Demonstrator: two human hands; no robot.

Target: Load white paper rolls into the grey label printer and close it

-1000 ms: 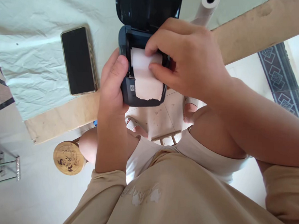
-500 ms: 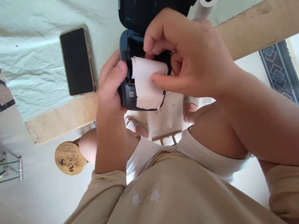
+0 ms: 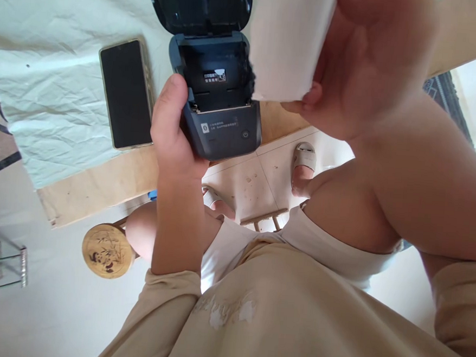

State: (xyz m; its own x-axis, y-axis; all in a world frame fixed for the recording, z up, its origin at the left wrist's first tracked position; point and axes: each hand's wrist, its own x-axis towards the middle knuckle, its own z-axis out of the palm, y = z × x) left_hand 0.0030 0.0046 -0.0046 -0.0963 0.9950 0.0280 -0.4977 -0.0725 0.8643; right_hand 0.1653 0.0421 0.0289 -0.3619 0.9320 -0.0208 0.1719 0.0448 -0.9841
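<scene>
"Item one, nearest the eye?"

"My right grip, raised and blurred, fingers curled closed about one piece of white paper. Paper hangs broad side up, at the right of the printer; whether the two touch, I cannot tell."

"Item two?"

"My left grip, closed on the printer's left side. Thumb along the upper edge; remaining fingers largely hidden beneath the body."

"Describe the piece held."

"One printer, dark blue, compact, tilted. Lid hinged open, glossy black. Paper compartment in view, black inside, bearing a small printed label in white. Front panel: power button at right, further small print at left."

"Beyond that?"

"One phone, dark screen up, clear case, lying just left of my left grip on pale green cloth, creased. Cloth covers the surface, whose wooden edge runs bare along the near side."

"And lowest down?"

"One stool, round wooden top, panda and bamboo design. One metal-framed rack, far left, partly in view. Two light sandals, worn, on a tiled floor with brown marks. One dark patterned strip, right, partly behind my forearm."
</scene>
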